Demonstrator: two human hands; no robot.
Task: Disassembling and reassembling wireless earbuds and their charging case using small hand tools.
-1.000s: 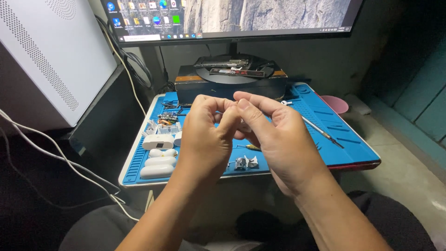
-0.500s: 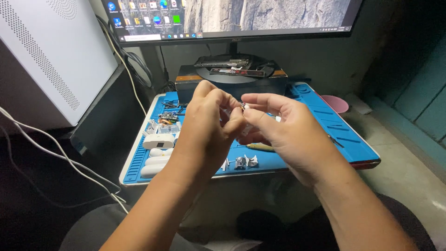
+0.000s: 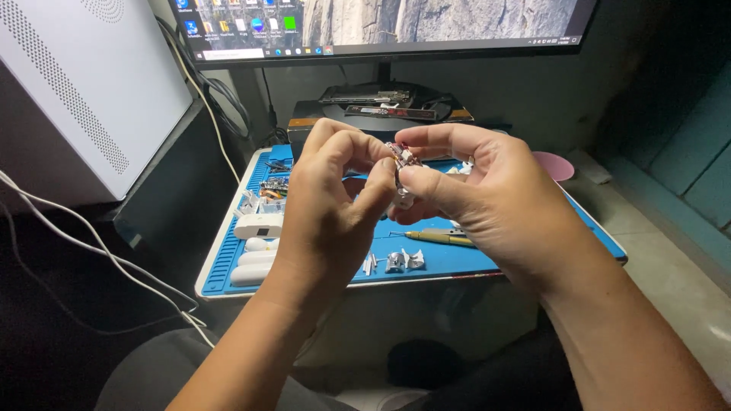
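Both my hands are raised over a blue work mat (image 3: 472, 262). Between their fingertips they pinch a small white and metal part with tiny red bits (image 3: 401, 158). My left hand (image 3: 327, 205) grips it from the left with thumb and forefinger. From the right, my right hand (image 3: 487, 198) holds the same part, thumb below and forefinger above. Most of the part is hidden by the fingers.
On the mat lie white plastic shells (image 3: 257, 227), small metal clips (image 3: 396, 262), a yellow-handled tool (image 3: 442, 237) and a small circuit board (image 3: 272, 186). A monitor (image 3: 381, 27) stands behind, a white computer case (image 3: 76, 84) at the left with white cables (image 3: 91, 243), and a pink dish (image 3: 554, 164) at the right.
My hands have lifted slightly and moved apart at the knuckles, so the small part now shows between the fingertips. The view has shifted a little closer.
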